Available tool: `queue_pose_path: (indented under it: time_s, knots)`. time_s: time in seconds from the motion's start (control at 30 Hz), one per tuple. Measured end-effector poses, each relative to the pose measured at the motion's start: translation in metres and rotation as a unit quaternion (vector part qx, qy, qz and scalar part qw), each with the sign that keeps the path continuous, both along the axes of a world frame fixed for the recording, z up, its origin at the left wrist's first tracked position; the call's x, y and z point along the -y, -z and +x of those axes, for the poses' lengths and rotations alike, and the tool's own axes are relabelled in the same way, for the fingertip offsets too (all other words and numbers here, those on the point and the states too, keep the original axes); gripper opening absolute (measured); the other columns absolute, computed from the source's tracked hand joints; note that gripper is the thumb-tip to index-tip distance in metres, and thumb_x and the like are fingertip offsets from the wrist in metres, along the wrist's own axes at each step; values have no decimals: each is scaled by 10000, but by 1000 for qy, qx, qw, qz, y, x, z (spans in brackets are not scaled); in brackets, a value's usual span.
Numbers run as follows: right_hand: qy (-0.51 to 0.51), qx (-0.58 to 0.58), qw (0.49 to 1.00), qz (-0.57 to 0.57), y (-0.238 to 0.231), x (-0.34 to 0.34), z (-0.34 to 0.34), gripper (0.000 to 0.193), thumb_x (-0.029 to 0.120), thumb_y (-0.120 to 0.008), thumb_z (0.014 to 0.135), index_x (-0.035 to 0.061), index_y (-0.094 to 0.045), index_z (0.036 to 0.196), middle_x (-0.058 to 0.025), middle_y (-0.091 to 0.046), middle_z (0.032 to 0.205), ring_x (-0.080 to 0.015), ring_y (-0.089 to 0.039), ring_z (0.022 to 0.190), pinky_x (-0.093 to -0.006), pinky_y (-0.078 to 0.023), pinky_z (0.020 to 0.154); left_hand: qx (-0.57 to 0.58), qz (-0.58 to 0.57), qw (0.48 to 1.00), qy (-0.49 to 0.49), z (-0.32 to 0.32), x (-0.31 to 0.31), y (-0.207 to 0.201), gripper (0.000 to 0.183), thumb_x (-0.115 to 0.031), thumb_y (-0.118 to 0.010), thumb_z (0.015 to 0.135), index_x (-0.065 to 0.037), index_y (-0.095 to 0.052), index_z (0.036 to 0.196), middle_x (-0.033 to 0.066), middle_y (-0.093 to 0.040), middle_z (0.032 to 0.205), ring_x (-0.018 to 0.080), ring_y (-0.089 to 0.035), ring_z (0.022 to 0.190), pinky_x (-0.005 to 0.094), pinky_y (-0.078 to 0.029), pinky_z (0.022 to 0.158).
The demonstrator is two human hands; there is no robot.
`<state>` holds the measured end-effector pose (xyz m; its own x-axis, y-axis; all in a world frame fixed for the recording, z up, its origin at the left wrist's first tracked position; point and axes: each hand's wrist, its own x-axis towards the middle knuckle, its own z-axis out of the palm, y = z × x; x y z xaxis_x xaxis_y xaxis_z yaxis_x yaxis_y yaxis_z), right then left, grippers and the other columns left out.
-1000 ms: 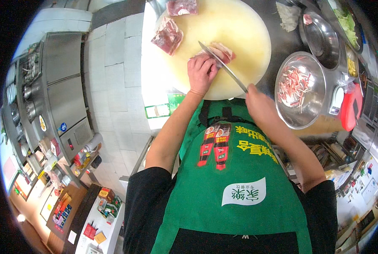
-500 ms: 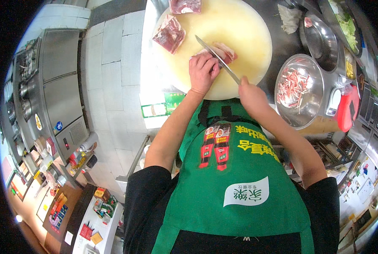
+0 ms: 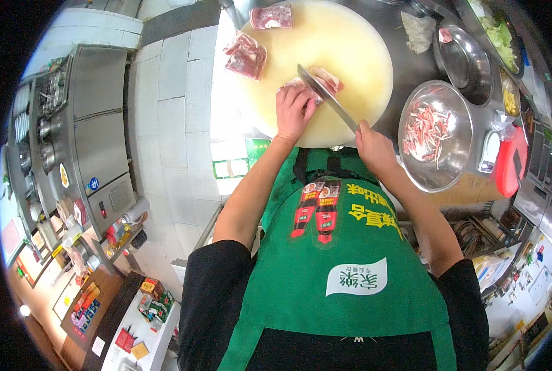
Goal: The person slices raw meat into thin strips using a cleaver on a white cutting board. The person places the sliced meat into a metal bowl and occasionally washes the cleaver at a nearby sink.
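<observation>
My right hand [image 3: 375, 148] is wrapped round the handle of a kitchen knife [image 3: 331, 100]. The blade slants up and left across a piece of raw meat [image 3: 305, 86] on a round, pale yellow cutting board [image 3: 350, 34]. With curled fingers, my left hand [image 3: 294, 111] holds that meat down, just left of the blade. Cut meat slices [image 3: 327, 80] lie on the blade's other side. Two larger chunks rest at the board's left: a meat slab [image 3: 271, 17] by the far edge and a marbled chunk [image 3: 246, 55] nearer me.
Right of the board, a steel bowl [image 3: 410, 164] holds thin meat strips. Beyond it stand a darker metal bowl [image 3: 483, 86] and a crumpled whitish cloth-like thing [image 3: 419, 32]. A white scale [image 3: 489, 151] and a red object [image 3: 509, 164] sit at the right.
The knife and my right hand have shifted slightly right and nearer me. My left hand stays on the meat, its fingers a little more bunched. The whole view has tilted slightly.
</observation>
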<state>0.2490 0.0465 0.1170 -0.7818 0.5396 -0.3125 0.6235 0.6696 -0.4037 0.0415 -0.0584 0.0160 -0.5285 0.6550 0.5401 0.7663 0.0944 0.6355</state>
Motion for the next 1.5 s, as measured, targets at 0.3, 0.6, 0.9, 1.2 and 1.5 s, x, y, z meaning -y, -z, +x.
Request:
queue_pose_path:
  time_s: [0.3, 0.6, 0.9, 1.2, 1.5]
  knots:
    - [4, 38, 999, -16, -49, 14, -2, 148, 158, -497, 990, 20, -469, 1032, -230, -675, 775, -459, -674, 723, -560, -542, 660, -3, -12, 1000, -8, -1, -1, -1, 224, -80, -748, 728, -114, -678, 938, 74, -658, 1020, 323, -588, 991, 431, -484, 892]
    - [11, 64, 998, -16, 10, 7, -67, 250, 252, -468, 1025, 30, -463, 1141, -267, -666, 767, -485, -667, 753, -606, -513, 676, 8, -5, 1000, 1, -4, -5, -4, 218, -79, -754, 711, -123, -675, 909, 54, -650, 999, 300, -598, 972, 436, -476, 879]
    - [16, 150, 988, -37, -19, 15, -36, 176, 127, -451, 973, -9, -481, 1081, -282, -680, 773, -469, -701, 755, -581, -554, 649, 9, -1, 1000, -3, -3, -1, -1, 231, -71, -763, 692, -124, -688, 904, 66, -648, 991, 316, -589, 947, 431, -487, 881]
    - [-16, 55, 998, -35, 32, -3, -52, 243, 189, -499, 983, -1, -482, 1134, -267, -681, 780, -480, -683, 743, -583, -540, 667, 36, 4, 999, 21, -2, 3, 1, 206, -54, -745, 752, -91, -675, 942, 94, -648, 1038, 339, -582, 977, 446, -481, 899]
    - [8, -16, 1000, 1, -23, 17, -9, 183, 211, -499, 1005, 38, -479, 1061, -231, -664, 752, -446, -671, 700, -566, -530, 627, 1, -9, 1000, 6, -5, 4, 3, 197, -91, -742, 761, -100, -672, 945, 84, -645, 1053, 327, -584, 1005, 454, -463, 929]
